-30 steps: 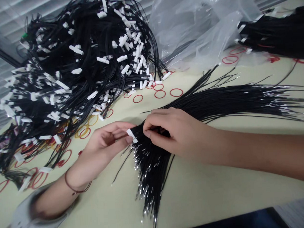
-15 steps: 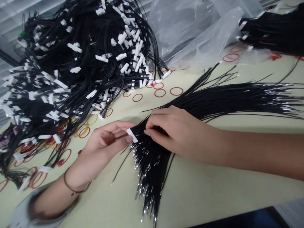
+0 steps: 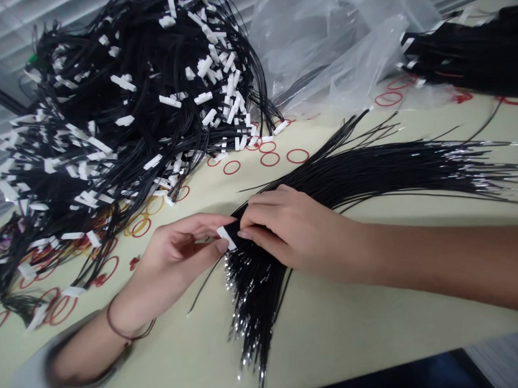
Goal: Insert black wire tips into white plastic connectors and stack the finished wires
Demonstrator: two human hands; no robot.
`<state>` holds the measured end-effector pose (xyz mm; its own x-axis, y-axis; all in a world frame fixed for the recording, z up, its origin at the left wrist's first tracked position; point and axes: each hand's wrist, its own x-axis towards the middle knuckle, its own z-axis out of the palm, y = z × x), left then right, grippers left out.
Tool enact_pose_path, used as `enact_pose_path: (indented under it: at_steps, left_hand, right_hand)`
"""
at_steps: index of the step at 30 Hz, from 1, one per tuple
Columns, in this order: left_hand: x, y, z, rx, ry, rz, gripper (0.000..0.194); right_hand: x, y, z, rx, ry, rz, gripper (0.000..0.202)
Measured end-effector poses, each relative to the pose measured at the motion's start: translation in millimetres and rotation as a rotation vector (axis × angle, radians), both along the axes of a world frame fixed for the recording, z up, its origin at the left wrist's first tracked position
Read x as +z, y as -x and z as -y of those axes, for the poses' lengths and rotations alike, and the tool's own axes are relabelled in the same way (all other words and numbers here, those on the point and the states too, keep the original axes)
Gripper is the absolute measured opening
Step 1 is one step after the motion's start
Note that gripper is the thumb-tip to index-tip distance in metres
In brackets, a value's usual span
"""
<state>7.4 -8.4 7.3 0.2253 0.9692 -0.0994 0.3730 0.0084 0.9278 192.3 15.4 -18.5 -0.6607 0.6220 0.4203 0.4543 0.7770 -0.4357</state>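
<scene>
My left hand [image 3: 176, 265] pinches a small white connector [image 3: 226, 238] between thumb and fingers. Close to its right side, my right hand [image 3: 298, 232] is closed, thumb and forefinger together at black wires by the connector; what exactly lies in the pinch is too small to tell. Under my hands lie two bundles of loose black wires with silvery metal tips. One bundle [image 3: 254, 296] points down toward the near edge, the other [image 3: 389, 169] stretches to the right.
A large heap of black wires with white connectors [image 3: 123, 82] fills the upper left. Red rubber bands [image 3: 231, 167] are scattered on the pale table [image 3: 353, 338]. A clear plastic bag [image 3: 334, 50] lies behind, more black cables [image 3: 470, 56] upper right, a dark flat object [image 3: 410, 375] at the bottom.
My right hand has moved slightly left, closer to the connector and my left hand. The whole view has shifted a little.
</scene>
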Motion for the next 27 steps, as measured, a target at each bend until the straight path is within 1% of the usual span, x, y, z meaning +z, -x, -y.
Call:
enact_pose_path:
  at_steps: [2, 4, 7, 9, 11, 13, 15, 17, 19, 21, 23, 27]
  left_hand:
    - [-0.9, 1, 0, 0.001, 0.015, 0.021, 0.019]
    - [-1.8, 1, -1, 0.026, 0.035, 0.077, 0.018]
    - [-2.0, 1, -3, 0.064, 0.037, 0.179, 0.018]
    - [-1.3, 1, -4, 0.071, 0.026, 0.2, 0.017]
    - [-0.6, 1, -5, 0.071, 0.038, 0.205, 0.017]
    - [-0.4, 2, -6, 0.069, 0.069, 0.211, 0.017]
    - [-0.8, 3, -7, 0.067, 0.071, 0.21, 0.017]
    - [-0.9, 4, -7, 0.06, 0.054, 0.194, 0.018]
    - [0.0, 3, -6, 0.031, 0.041, 0.185, 0.019]
    - [1.4, 2, -5, 0.008, 0.039, 0.181, 0.019]
    - [2.3, 1, -3, 0.01, 0.041, 0.173, 0.018]
    - [0.6, 1, -3, 0.02, 0.024, 0.153, 0.018]
  right_hand:
    - [-1.7, 1, 1, 0.0, -0.03, 0.019, 0.019]
    - [-2.4, 1, 1, -0.016, -0.049, -0.014, 0.019]
    - [-0.1, 0, 0, -0.068, -0.06, -0.217, 0.023]
    - [3.1, -2, 0, -0.107, -0.097, -0.347, 0.023]
    - [6.3, -4, 0, -0.118, -0.116, -0.389, 0.021]
    - [8.0, -4, 2, -0.088, -0.1, -0.338, 0.023]
    - [7.3, -3, 4, -0.047, -0.041, -0.232, 0.029]
    - [4.5, -1, 7, -0.021, -0.024, -0.13, 0.034]
    - [1.2, 0, 8, -0.047, -0.074, -0.085, 0.036]
    - [-0.8, 0, 7, -0.103, -0.135, -0.104, 0.038]
    - [-0.7, -1, 6, -0.146, -0.121, -0.134, 0.04]
    - [2.2, -1, 7, -0.163, -0.074, -0.123, 0.038]
